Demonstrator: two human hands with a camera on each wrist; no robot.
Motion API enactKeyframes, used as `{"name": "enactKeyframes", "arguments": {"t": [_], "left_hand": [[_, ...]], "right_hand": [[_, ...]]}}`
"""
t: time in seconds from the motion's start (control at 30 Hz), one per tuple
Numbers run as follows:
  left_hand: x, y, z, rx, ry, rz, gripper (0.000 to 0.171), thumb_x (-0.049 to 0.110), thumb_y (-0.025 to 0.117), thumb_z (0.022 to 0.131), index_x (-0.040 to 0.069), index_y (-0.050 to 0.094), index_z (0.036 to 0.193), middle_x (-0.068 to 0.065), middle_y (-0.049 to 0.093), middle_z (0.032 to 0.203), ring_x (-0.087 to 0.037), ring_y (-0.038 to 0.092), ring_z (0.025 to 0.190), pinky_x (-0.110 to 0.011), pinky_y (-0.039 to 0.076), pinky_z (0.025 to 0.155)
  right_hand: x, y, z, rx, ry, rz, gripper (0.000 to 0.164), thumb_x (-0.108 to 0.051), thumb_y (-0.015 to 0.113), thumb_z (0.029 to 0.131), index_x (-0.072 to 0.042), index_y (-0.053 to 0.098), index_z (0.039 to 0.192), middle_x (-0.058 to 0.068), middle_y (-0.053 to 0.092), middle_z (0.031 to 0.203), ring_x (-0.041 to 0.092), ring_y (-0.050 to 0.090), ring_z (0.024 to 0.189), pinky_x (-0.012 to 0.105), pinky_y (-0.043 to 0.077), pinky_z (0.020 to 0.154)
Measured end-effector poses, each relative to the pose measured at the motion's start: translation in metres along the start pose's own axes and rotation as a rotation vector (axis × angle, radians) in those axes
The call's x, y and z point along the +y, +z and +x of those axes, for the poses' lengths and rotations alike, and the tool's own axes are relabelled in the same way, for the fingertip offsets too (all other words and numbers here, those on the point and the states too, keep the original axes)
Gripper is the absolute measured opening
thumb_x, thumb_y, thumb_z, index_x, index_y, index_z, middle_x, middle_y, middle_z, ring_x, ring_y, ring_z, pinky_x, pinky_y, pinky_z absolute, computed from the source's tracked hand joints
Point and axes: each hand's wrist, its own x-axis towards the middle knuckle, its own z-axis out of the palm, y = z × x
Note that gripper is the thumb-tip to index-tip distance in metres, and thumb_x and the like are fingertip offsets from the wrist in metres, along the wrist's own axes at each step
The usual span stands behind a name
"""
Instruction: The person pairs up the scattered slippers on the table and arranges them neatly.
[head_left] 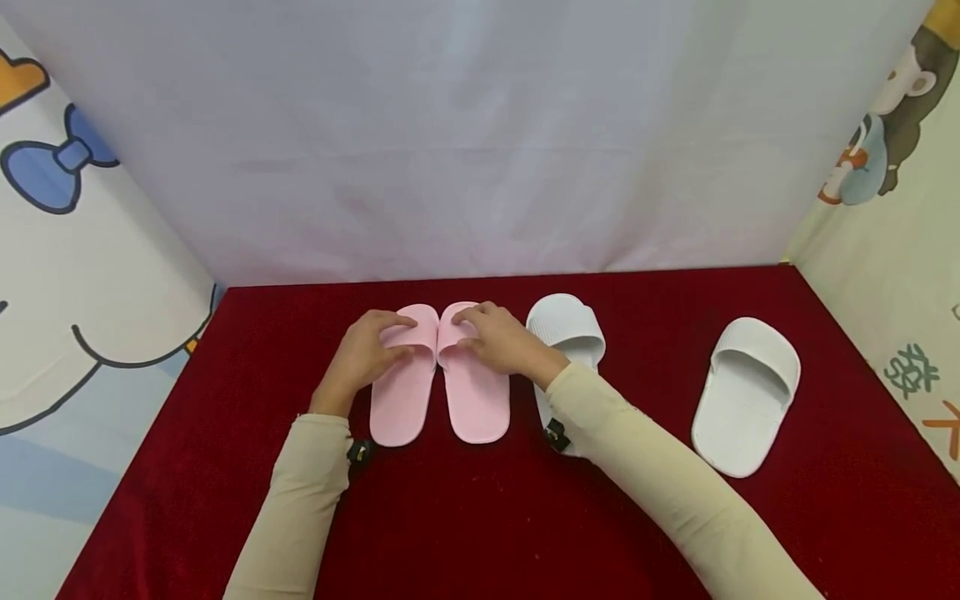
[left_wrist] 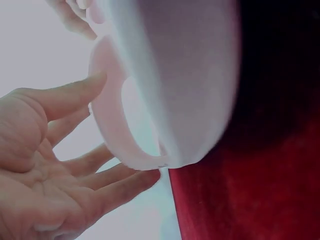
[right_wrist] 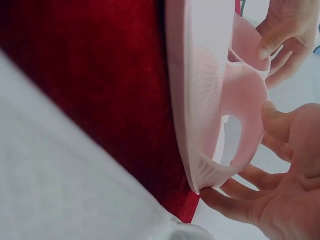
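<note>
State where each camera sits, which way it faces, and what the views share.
Head: on the head, facing forward and down at two pink strapped slippers and two white slippers on red cloth; left hand, right hand and beige sleeves show.
Left wrist: worn there, facing the left hand at one pink slipper; part of the right shows.
Right wrist: worn there, facing the right hand at the other; the left shows beyond.
Wrist views share both pink slippers.
</note>
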Motion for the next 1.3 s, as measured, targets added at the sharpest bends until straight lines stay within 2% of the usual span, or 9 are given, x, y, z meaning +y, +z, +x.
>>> {"name": "enactKeyframes", "arguments": {"t": [0.13,0.43,0.6,0.67,0.73,0.9,1.03,1.2,1.3], "left_hand": [[0.002,-0.001,-0.002,-0.025,0.003,0.014,0.039,0.010,0.074,0.086,0.004,0.068,0.124,-0.025,0.058,0.135,-0.040,0.051,0.129,-0.056,0.040,0.109],[0.002,0.002,-0.003,-0.020,0.008,0.039,0.038,0.013,0.072,0.089,0.002,0.068,0.124,-0.025,0.060,0.133,-0.040,0.051,0.130,-0.055,0.040,0.109],[0.006,0.000,-0.004,-0.042,-0.015,0.068,0.038,0.017,0.070,0.091,0.003,0.067,0.127,-0.028,0.055,0.138,-0.043,0.049,0.133,-0.057,0.039,0.110],[0.007,-0.001,-0.004,-0.058,-0.029,0.075,0.040,0.019,0.070,0.092,0.004,0.066,0.128,-0.029,0.052,0.141,-0.045,0.048,0.133,-0.058,0.039,0.110],[0.009,-0.002,-0.004,-0.065,-0.015,0.100,0.041,0.020,0.070,0.091,0.004,0.066,0.129,-0.031,0.051,0.141,-0.046,0.048,0.133,-0.058,0.039,0.110],[0.013,-0.001,-0.004,-0.057,0.046,0.150,0.040,0.020,0.072,0.090,0.003,0.068,0.126,-0.033,0.053,0.138,-0.047,0.048,0.132,-0.058,0.038,0.111],[0.015,0.001,-0.004,-0.063,0.063,0.150,0.042,0.021,0.073,0.090,0.001,0.067,0.126,-0.031,0.055,0.138,-0.047,0.044,0.135,-0.057,0.034,0.114],[0.019,0.003,-0.004,-0.067,0.066,0.161,0.044,0.021,0.071,0.090,0.001,0.064,0.129,-0.029,0.054,0.140,-0.047,0.041,0.138,-0.057,0.031,0.116],[0.024,0.004,-0.008,-0.072,0.070,0.223,0.046,0.025,0.069,0.092,0.006,0.062,0.133,-0.029,0.050,0.144,-0.052,0.036,0.140,-0.063,0.034,0.113]], "right_hand": [[0.001,0.002,-0.001,0.011,-0.001,-0.005,0.041,-0.028,0.062,0.099,-0.013,0.056,0.136,0.022,0.050,0.143,0.038,0.050,0.132,0.049,0.041,0.110],[-0.004,0.001,-0.003,0.006,0.025,0.014,0.039,-0.024,0.061,0.099,-0.014,0.056,0.137,0.021,0.045,0.148,0.040,0.046,0.135,0.052,0.039,0.112],[-0.006,0.002,-0.005,0.021,0.038,0.023,0.038,-0.024,0.060,0.099,-0.015,0.056,0.136,0.021,0.040,0.152,0.042,0.042,0.140,0.053,0.037,0.114],[-0.007,0.002,-0.007,0.031,0.030,0.019,0.040,-0.026,0.060,0.100,-0.015,0.055,0.137,0.021,0.041,0.152,0.041,0.040,0.141,0.053,0.036,0.115],[-0.008,0.002,-0.011,0.044,-0.002,0.008,0.040,-0.026,0.060,0.100,-0.014,0.054,0.138,0.021,0.041,0.153,0.041,0.038,0.142,0.053,0.034,0.116],[-0.009,0.003,-0.029,0.095,-0.126,-0.074,0.035,-0.022,0.059,0.100,-0.012,0.058,0.134,0.020,0.044,0.150,0.040,0.038,0.143,0.051,0.031,0.119],[-0.008,0.009,-0.046,0.112,-0.139,-0.153,0.035,-0.026,0.057,0.101,-0.015,0.059,0.134,0.019,0.047,0.148,0.040,0.040,0.142,0.053,0.035,0.116],[-0.004,0.017,-0.061,0.120,-0.142,-0.246,0.042,-0.037,0.053,0.102,-0.022,0.053,0.142,0.016,0.044,0.152,0.037,0.033,0.147,0.056,0.038,0.113],[-0.004,0.018,-0.068,0.151,-0.181,-0.288,0.044,-0.041,0.051,0.102,-0.024,0.053,0.142,0.014,0.044,0.153,0.035,0.031,0.149,0.055,0.036,0.115]]}}
